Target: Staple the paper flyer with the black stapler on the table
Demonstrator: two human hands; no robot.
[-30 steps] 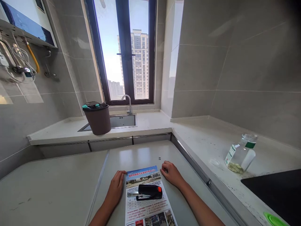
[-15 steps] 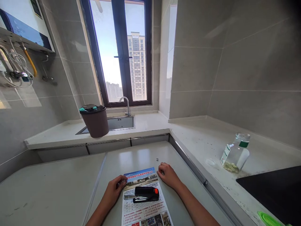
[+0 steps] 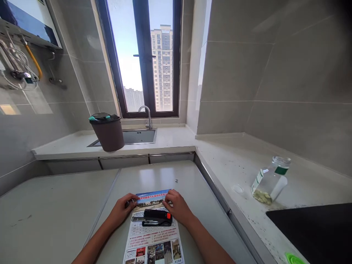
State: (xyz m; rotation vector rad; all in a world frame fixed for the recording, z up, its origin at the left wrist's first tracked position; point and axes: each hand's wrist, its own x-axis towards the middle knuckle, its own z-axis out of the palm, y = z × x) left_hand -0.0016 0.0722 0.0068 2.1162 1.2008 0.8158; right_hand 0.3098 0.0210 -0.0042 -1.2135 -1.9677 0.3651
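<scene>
A printed flyer [image 3: 154, 240] lies flat on the light table, with a blue strip and red lettering at its top. Across its middle rests a black stapler [image 3: 157, 217] with a red patch at its right end. My left hand [image 3: 123, 209] is closed at the flyer's upper left edge, fingertips curled on the paper. At the upper right corner, my right hand [image 3: 178, 206] covers part of the printing, its thumb and fingers closed on the edge. Neither hand touches the stapler. Just beyond the flyer lie tiny metal pieces [image 3: 176, 180] that look like staples.
A dark bin [image 3: 109, 135] stands on the far counter by the sink [image 3: 140, 136]. On the right counter are a glass jar [image 3: 271, 181], a clear round lid [image 3: 237, 189], a black panel [image 3: 316, 227] and a bright green object [image 3: 294, 258].
My right hand has moved from beside the flyer onto its upper right corner. My left hand stays at the left edge. The camera view has shifted, so everything sits further left and higher.
</scene>
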